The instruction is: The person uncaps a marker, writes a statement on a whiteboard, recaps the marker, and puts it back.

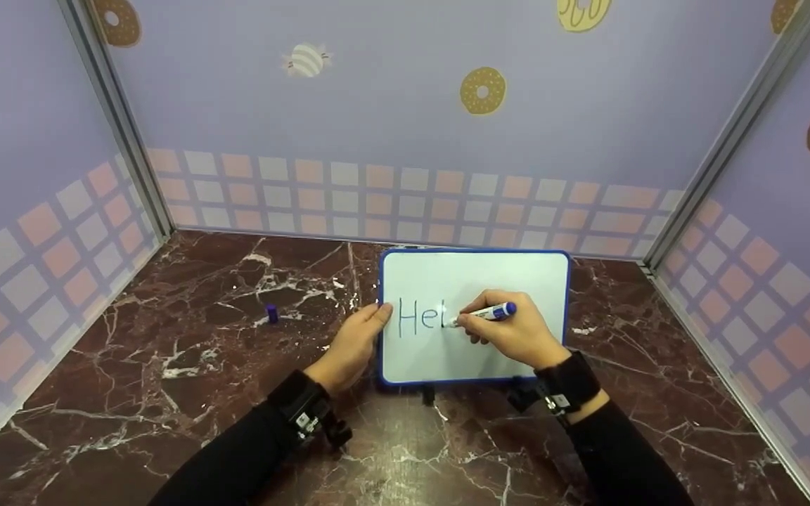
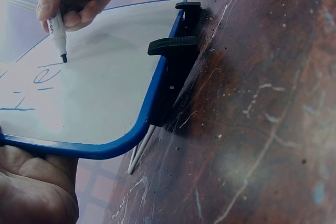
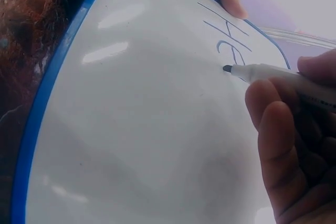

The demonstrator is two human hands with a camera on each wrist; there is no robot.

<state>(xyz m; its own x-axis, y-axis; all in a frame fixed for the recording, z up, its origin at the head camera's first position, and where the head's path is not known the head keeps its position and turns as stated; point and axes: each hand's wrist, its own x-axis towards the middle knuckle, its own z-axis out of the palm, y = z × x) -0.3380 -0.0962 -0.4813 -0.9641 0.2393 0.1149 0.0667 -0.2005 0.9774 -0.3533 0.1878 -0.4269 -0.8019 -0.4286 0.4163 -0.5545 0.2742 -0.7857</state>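
A whiteboard (image 1: 475, 274) with a blue frame stands tilted on the table, with "He" and an upright stroke written on it in blue. My left hand (image 1: 352, 348) holds its left edge, thumb at the front and the other fingers behind the board. My right hand (image 1: 524, 334) pinches a white marker (image 1: 495, 313) with a blue end, slanted over the board. In the left wrist view the dark tip (image 2: 64, 59) is at the end of the stroke after the "e". The right wrist view shows the marker (image 3: 273, 74) between thumb and fingers.
A blue marker cap (image 1: 272, 313) stands on the dark red marbled table (image 1: 222, 422), left of the board. Black feet (image 2: 176, 45) clasp the board's lower edge. Patterned purple panels (image 1: 391, 112) enclose the table at the back and both sides.
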